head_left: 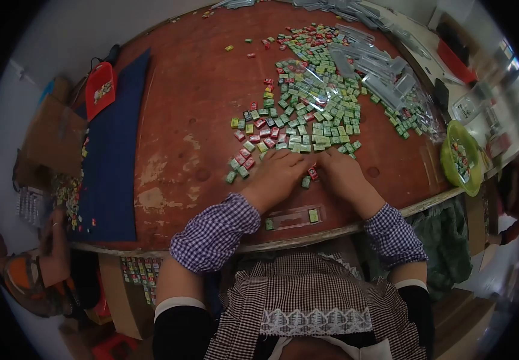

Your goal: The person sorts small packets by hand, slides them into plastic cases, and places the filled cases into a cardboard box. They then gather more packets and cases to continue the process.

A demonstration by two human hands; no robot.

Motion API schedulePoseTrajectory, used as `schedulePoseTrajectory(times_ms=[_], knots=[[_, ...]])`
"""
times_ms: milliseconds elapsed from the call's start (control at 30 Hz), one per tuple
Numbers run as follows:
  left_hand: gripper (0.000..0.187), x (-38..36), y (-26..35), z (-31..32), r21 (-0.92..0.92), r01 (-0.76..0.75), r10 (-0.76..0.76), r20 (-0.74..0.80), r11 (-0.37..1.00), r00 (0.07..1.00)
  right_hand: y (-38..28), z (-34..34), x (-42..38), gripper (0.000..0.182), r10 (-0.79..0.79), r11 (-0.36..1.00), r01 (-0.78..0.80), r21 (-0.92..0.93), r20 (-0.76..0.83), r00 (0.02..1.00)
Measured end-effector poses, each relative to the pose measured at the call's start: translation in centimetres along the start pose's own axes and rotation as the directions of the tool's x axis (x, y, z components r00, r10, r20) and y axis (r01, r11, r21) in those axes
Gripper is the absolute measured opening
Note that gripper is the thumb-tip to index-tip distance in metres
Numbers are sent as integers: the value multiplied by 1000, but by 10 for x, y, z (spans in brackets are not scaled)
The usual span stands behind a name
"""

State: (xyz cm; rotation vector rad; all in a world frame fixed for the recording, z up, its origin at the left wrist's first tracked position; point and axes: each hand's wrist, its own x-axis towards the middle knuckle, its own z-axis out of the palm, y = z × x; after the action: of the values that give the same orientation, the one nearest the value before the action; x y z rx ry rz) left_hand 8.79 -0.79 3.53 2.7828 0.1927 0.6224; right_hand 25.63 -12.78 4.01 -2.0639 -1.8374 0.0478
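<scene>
My left hand [278, 175] and my right hand [342, 175] lie close together at the near edge of a spread of small green, red and yellow boxes [331, 129]. Fingers on both hands are curled in against the nearest boxes; their tips are hidden, so what they hold cannot be made out. Between the hands sit a red box [313, 173] and a green box [305, 181]. Closer to my body, a long clear plastic case [292, 219] lies on the table, with a green box at its right end and another at its left end.
Clear plastic cases [382, 90] are heaped on the wooden table [181, 120] at the right back. A green basket [464, 159] holding small pieces stands at the right edge. Left are a blue mat [112, 156], a red tray [100, 99] and another person's arm [55, 249].
</scene>
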Motion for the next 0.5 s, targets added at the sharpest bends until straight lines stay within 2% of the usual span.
schedulePoseTrajectory(times_ms=[67, 167, 200, 300, 400, 433, 500], knots=[[15, 15, -4, 16, -16, -129, 130, 41, 991, 991, 1, 2, 0, 11, 37, 998, -35, 47, -24, 999], [14, 37, -12, 15, -50, -179, 186, 274, 983, 944, 7, 7, -1, 12, 49, 996, -45, 76, -51, 997], [13, 44, -15, 15, 13, -205, 188, 336, 979, 923, 8, 9, 0, 12, 54, 995, -49, 87, -63, 997], [15, 49, -12, 18, 6, -88, 80, 353, 996, 932, 14, 13, 1, 12, 76, 989, -60, 137, -111, 991], [19, 39, 0, 11, -190, -60, 107, 252, 980, 962, 26, 12, -8, 16, 165, 963, -120, 242, -176, 970], [13, 38, 6, 7, -211, -104, 157, 253, 972, 955, 27, 10, -13, 18, 209, 947, -151, 283, -188, 960], [14, 44, 6, 20, -204, -77, 131, 267, 976, 955, 26, 9, -19, 20, 271, 924, -198, 329, -196, 942]])
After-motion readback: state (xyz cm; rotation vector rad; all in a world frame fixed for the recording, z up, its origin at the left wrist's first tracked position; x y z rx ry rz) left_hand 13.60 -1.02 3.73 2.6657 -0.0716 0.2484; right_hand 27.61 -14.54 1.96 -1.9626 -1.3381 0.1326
